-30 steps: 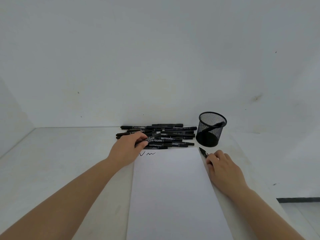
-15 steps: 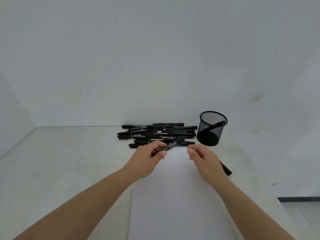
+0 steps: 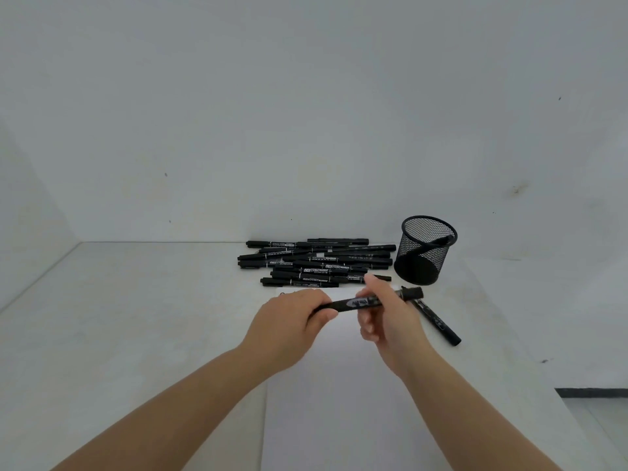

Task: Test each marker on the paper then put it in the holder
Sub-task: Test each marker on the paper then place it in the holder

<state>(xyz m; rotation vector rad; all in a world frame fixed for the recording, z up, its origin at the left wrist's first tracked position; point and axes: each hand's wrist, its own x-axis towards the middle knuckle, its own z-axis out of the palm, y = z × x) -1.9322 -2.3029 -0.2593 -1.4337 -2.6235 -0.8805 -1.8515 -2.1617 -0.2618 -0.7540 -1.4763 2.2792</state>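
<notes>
A black marker (image 3: pixel 350 303) is held level above the white paper (image 3: pixel 339 402), between both hands. My left hand (image 3: pixel 292 321) grips its left end. My right hand (image 3: pixel 387 317) closes on its right part, and the cap end (image 3: pixel 413 294) sticks out past the fingers. A pile of several black markers (image 3: pixel 316 263) lies behind the paper. The black mesh holder (image 3: pixel 426 254) stands at the back right with one marker leaning inside. Another black marker (image 3: pixel 438 322) lies on the table right of the paper.
The white table (image 3: pixel 136 317) meets a white wall close behind the pile and the holder. The table's right edge (image 3: pixel 557 389) drops off beside a dark floor strip at the lower right.
My left hand lifted a marker from the pile and brought it over the paper. My right hand left the marker at the right and took hold of the lifted one.
</notes>
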